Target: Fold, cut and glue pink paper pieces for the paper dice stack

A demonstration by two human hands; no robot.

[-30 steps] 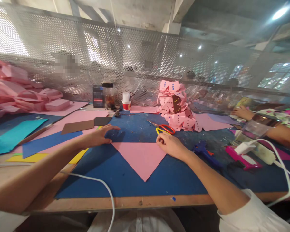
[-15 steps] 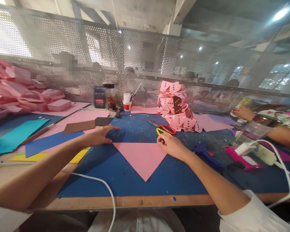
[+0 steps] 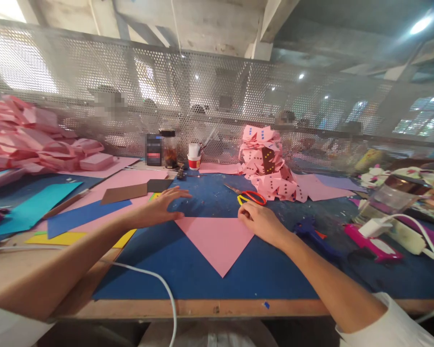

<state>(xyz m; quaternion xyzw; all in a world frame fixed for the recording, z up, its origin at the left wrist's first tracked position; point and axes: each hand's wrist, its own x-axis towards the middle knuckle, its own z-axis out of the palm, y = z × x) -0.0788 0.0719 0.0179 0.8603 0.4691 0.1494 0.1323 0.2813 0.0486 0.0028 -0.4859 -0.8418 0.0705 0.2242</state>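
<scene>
A pink paper triangle [image 3: 219, 243] lies flat on the blue mat, its long edge away from me and one point toward me. My left hand [image 3: 162, 206] is open at its left corner, fingers stretched to the right, thumb over the far edge. Whether the thumb touches the paper I cannot tell. At the right corner, my right hand [image 3: 258, 219] has its fingers curled and pinched on the paper. Scissors with red and yellow handles [image 3: 252, 197] lie just beyond that hand.
Pink folded pieces with dots [image 3: 267, 166] are stacked behind the scissors. A blue glue gun [image 3: 313, 233] and pink device [image 3: 372, 243] lie to the right. Coloured sheets [image 3: 90, 217] and a pink pile [image 3: 32, 137] occupy the left. A white cable [image 3: 162, 279] crosses the front edge.
My left hand has slid slightly right along the triangle's far edge. My right hand stays at its corner. Another person's hand at the far right has drawn back. The view has shifted slightly.
</scene>
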